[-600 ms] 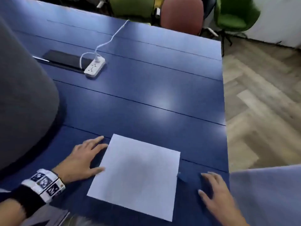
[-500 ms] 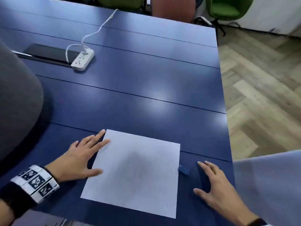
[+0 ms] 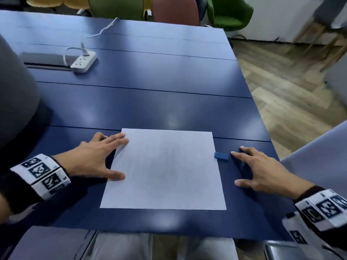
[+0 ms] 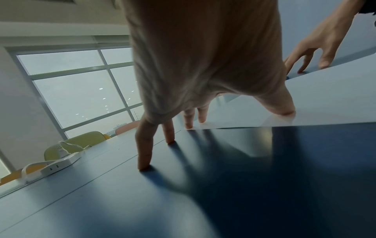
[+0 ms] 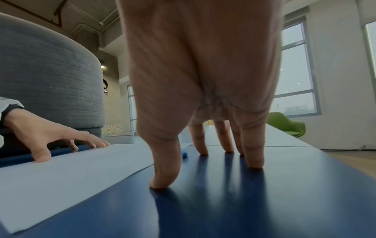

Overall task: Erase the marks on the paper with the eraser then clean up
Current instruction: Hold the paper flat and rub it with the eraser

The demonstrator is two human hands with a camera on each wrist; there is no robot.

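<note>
Two flat hands, left hand (image 3: 93, 158) on paper (image 3: 165, 171), right hand (image 3: 262, 171) near eraser (image 3: 221, 156).

We seem to be in an office or shared meeting room. We sit at a long blue table (image 3: 169, 76) made of joined panels, with a white power strip (image 3: 84, 61) and its cable lying on it. Green (image 3: 228, 15), pink (image 3: 175, 11) and yellow (image 4: 85, 138) chairs stand round the far end. The floor (image 3: 293, 94) is wood in a herringbone pattern, large windows (image 4: 81, 90) fill the wall, and exposed pipes (image 5: 85, 24), a little blurred, cross the ceiling.
</note>
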